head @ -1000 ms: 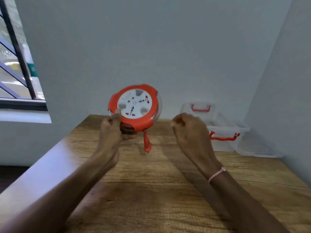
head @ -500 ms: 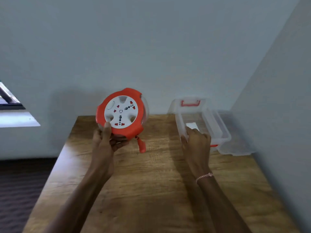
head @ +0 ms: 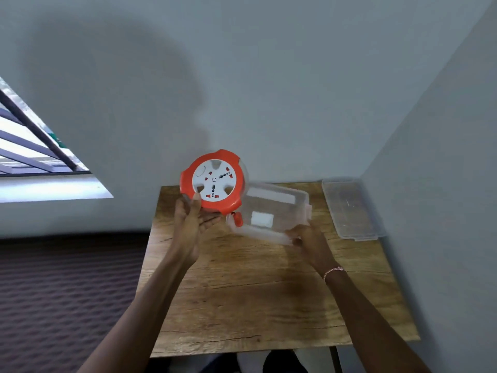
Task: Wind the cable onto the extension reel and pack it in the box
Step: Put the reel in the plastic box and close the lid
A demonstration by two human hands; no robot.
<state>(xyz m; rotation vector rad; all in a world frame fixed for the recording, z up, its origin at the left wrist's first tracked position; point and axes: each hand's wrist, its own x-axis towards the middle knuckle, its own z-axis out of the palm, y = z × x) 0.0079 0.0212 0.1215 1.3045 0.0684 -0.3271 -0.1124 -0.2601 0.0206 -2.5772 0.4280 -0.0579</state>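
My left hand (head: pixel 192 220) grips the round orange and white extension reel (head: pixel 213 181) by its lower left rim and holds it upright above the table's back left part. A short orange plug (head: pixel 237 219) hangs under the reel. My right hand (head: pixel 306 236) holds the clear plastic box (head: pixel 271 211) by its near end. The box is lifted and tilted, blurred, just right of the reel and touching or nearly touching it. No loose cable shows.
The wooden table (head: pixel 255 292) stands in a corner between two grey walls. The box's clear lid (head: pixel 349 208) lies flat at the table's back right by the wall. A barred window (head: pixel 35 146) is at the left, dark patterned floor (head: pixel 67 292) below it.
My right hand has taken hold of the clear box and pulled it left off the lid, toward the reel. The reel stayed in my left hand. The view has tilted and pulled back.
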